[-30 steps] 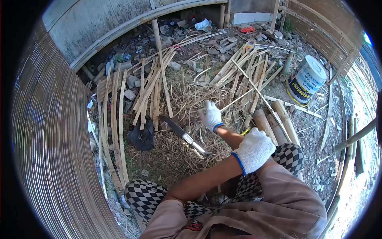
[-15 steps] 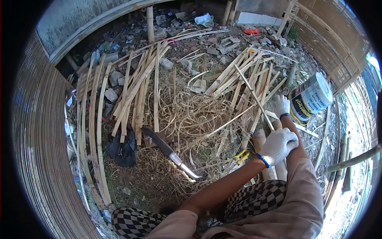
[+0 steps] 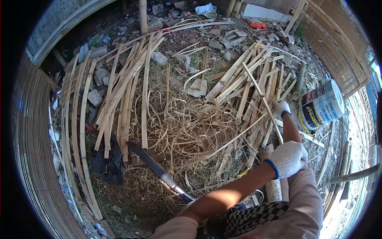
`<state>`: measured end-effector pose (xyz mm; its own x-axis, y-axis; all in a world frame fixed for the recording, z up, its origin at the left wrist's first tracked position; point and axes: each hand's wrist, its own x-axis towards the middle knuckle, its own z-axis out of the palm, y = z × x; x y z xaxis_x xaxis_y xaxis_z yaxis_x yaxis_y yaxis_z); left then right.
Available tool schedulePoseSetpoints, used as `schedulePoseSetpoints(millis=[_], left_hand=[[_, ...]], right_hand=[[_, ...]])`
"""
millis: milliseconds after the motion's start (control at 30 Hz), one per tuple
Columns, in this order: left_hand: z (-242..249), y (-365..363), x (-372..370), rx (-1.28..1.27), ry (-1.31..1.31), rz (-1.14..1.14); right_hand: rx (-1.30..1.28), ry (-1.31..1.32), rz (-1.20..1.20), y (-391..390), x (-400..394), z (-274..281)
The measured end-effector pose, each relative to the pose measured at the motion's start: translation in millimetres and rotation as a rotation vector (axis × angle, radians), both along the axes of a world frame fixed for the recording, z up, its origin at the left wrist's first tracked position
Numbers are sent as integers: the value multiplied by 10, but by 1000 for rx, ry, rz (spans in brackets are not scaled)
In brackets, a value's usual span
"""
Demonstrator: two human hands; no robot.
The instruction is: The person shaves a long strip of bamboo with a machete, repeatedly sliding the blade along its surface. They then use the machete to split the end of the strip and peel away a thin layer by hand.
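Right hand (image 3: 281, 106) has moved to bamboo strips (image 3: 262, 95) on littered ground (image 3: 139, 203).

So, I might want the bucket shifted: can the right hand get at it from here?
Probably yes: the right hand is near the bucket, with nothing visible standing between them.

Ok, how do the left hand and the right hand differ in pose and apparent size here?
The left hand lies over the right forearm, while the right hand is stretched ahead beside the bamboo strips. The left hand looks larger in view; the right hand looks smaller, being farther from the camera. Both wear white gloves with blue cuffs.
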<state>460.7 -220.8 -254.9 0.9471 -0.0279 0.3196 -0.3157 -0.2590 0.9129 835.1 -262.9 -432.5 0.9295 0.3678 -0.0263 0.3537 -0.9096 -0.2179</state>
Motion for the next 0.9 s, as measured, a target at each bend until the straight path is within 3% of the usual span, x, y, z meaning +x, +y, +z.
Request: schedulePoseSetpoints(millis=[100, 200, 333, 433, 467, 500, 533, 567, 600, 633, 667, 700, 833, 900], left_hand=[[-147, -217, 423, 155, -11, 191], [-99, -370, 551, 420, -135, 427], [76, -372, 317, 475, -57, 192], [348, -91, -86, 291, -10, -133], [396, 31, -245, 202, -105, -266], [474, 131, -465, 100, 32, -423], [537, 219, -692, 232, 115, -470], [476, 222, -859, 417, 246, -348], [124, 225, -973, 291, 385, -139], [-163, 368, -1101, 318, 337, 42], [-161, 590, -1304, 313, 570, 148], [-344, 824, -1461, 551, 676, 245], [124, 1713, -2415, 658, 743, 550], [490, 2020, -2864, 578, 680, 719]], right_hand=[[0, -87, 0, 23, 24, -50], [108, 34, -53, -19, 32, -65], [126, -21, -164, -77, -43, -108], [180, -74, -192, -33, -228, 36], [197, -86, -189, 7, -198, 63], [216, -98, -186, 51, -193, 116], [327, -122, -123, 107, -308, 304], [295, -145, -191, 207, -245, 408], [389, -192, -168, 297, -224, 521], [458, -243, -136, 440, -287, 682], [580, -268, -107, 594, -494, 947], [686, -296, -38, 741, -680, 1187], [957, -326, 300, 1283, -1540, 2197], [1022, -292, 498, 1488, -2036, 2646]])
